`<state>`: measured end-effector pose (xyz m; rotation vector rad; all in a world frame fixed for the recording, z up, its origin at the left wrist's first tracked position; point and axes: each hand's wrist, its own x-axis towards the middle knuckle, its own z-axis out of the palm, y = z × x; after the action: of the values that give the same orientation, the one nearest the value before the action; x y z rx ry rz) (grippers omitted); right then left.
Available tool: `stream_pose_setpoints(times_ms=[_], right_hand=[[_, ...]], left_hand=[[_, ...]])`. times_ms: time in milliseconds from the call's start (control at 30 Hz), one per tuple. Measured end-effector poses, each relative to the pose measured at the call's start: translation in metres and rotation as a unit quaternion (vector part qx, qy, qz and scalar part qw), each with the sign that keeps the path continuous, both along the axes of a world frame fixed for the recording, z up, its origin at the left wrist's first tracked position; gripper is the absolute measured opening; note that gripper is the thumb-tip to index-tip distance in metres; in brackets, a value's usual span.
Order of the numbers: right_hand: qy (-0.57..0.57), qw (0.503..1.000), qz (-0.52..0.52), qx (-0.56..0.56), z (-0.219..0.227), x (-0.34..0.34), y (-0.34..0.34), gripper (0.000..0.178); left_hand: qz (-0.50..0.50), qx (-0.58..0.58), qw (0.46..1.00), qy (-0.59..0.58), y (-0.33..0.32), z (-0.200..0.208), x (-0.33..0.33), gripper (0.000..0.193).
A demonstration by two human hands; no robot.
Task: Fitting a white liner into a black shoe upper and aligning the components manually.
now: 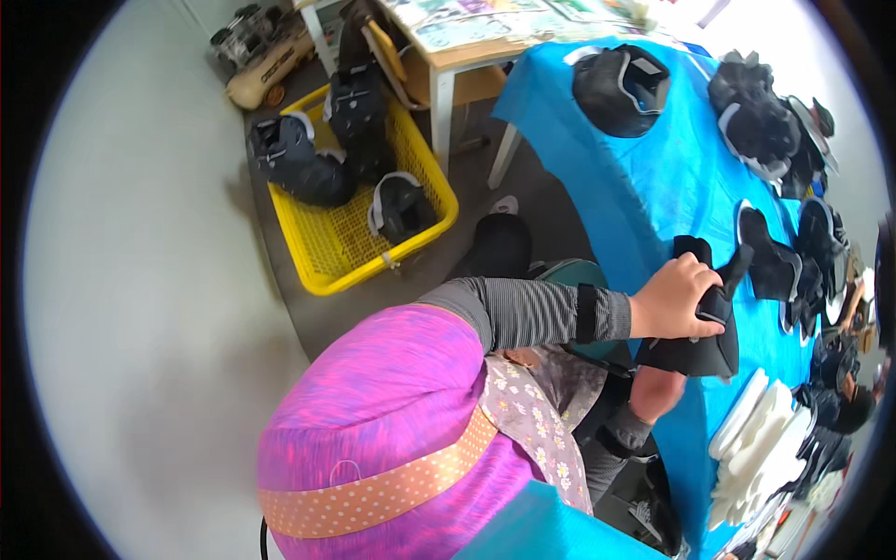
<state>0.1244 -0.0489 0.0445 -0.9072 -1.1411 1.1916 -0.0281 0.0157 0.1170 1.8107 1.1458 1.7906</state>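
Observation:
A black boot [695, 341] is held up over the edge of the blue-covered table [644, 201]. My left hand [677, 299], coming out of a grey striped sleeve, lies over the boot's top part with its fingers and thumb wrapped round it. Below the boot is my right hand [658, 392], pressed against its lower side; its fingers are hidden behind the black material. Just beyond my left hand another black boot piece [770, 257] with a pale edge lies on the blue cover.
A black boot [623, 91] and more dark footwear [756, 121] sit along the table. White sole-shaped pieces [761, 439] are stacked nearer me. On the floor, a yellow basket [322, 280] holds several black boots. A wooden-topped table [485, 51] and a chair [387, 51] stand behind.

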Motion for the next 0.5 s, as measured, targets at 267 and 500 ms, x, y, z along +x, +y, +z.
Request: stream_pose_setpoints(times_ms=[267, 500], right_hand=[[0.172, 0.976, -0.068, -0.112, 0.049, 0.005, -0.008, 0.044], [0.051, 0.980, -0.193, 0.006, 0.087, -0.029, -0.027, 0.032]], left_hand=[[-0.076, 0.078, 0.993, -0.035, -0.008, -0.029, 0.007, 0.050], [-0.167, -0.021, 0.980, 0.104, -0.018, 0.028, -0.041, 0.059]])
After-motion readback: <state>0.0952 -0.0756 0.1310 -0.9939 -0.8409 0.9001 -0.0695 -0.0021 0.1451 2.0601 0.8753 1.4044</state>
